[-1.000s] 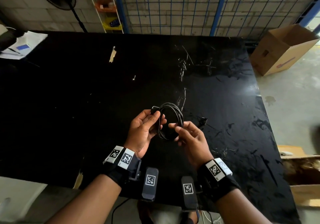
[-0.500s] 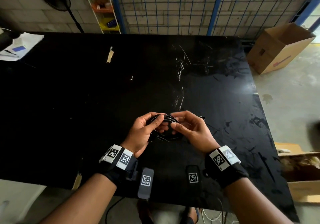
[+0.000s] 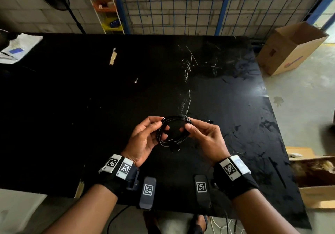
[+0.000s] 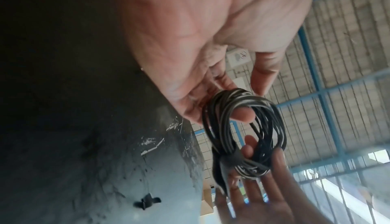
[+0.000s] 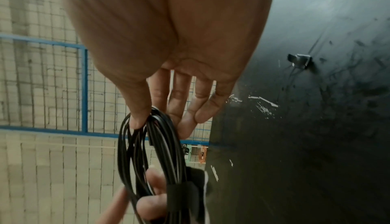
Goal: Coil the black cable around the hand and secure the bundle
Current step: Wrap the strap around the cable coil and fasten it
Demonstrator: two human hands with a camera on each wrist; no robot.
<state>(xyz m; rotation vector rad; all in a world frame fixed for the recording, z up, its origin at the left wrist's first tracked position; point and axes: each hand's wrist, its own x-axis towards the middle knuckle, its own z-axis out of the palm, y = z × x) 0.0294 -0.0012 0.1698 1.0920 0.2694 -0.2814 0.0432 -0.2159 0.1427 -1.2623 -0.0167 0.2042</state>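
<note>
While the coiled black cable [image 3: 173, 131] is being pinched above the table [image 3: 90, 107] by left hand [image 3: 143, 139] and right hand [image 3: 204, 139], securing is judged underway; the strap [image 5: 177, 192] needs closing.

Your left hand [image 3: 145, 139] and right hand [image 3: 203, 139] are raised side by side, palms turned toward each other, forearms reaching forward with a band on each wrist. Both pinch the coil [image 3: 173, 133]: your left thumb and fingers curl on its left side, your right thumb presses its right side against the forefinger. Your other right fingers [image 5: 202, 100] stretch out straight beyond the coil.
</note>
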